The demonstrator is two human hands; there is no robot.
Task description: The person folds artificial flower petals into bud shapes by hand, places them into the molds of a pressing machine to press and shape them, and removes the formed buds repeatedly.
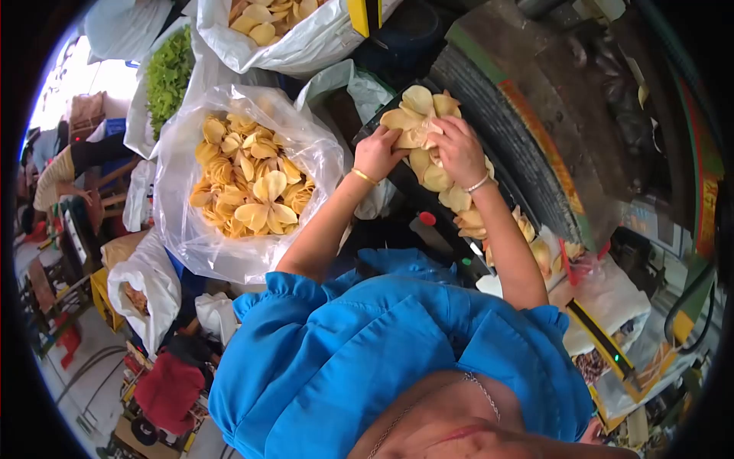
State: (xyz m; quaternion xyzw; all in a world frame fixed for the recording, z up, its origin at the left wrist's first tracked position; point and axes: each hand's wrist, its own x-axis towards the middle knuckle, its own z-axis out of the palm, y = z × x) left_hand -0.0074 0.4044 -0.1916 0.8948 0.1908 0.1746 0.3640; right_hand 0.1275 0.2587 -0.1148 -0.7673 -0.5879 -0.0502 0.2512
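Note:
Both hands are at a pale cream-yellow flower with broad petals (417,102), which lies on a dark ribbed strip (505,130) of a machine. My left hand (376,155) has its thumb and fingers closed at the petals' left edge. Above the same flower, my right hand (461,153) bends its fingers down and pinches near its middle. More flowers of the same kind (436,177) lie in a row beneath and below my right hand, partly hidden by the wrist and forearm. The exact grip of the fingertips is partly hidden.
A clear plastic bag (172,222) full of deeper yellow flowers stands to the left. Further white sacks (298,53) stand above it, one beside green leafy material (170,76). A yellow bar (600,336) is at lower right. Another person (65,172) bends over at far left.

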